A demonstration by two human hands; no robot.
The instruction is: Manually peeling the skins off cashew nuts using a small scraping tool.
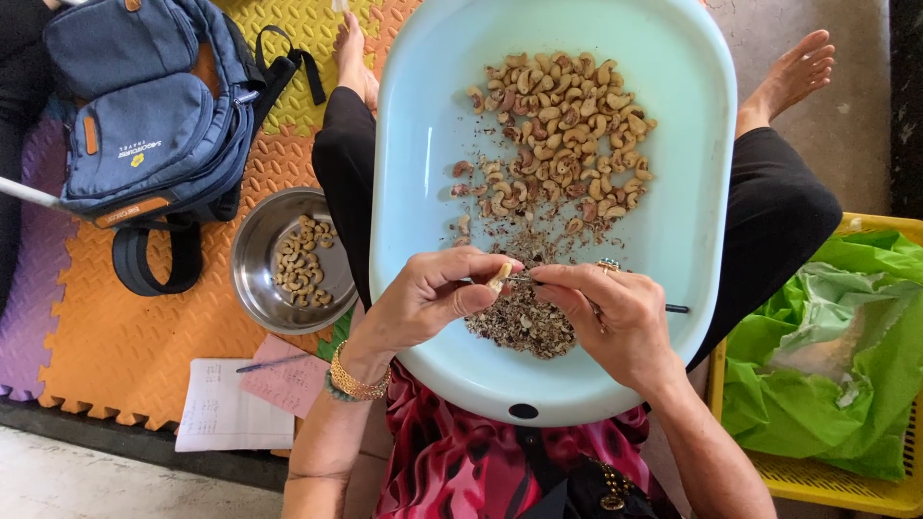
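Pale cashew nut was pinched between both hands, left hand and right hand, above the basin's near rim, left thumb closest.

Pale cashew pinched betw. fingertips, above husk pile, in basin

Beneath the fingers lies a smooth, faintly glossy pale-blue plastic basin holding matt cashew kernels and dry, flaky brown husk bits, while off to their left sit a shiny metal bowl, a woven blue cloth backpack and textured foam mats.
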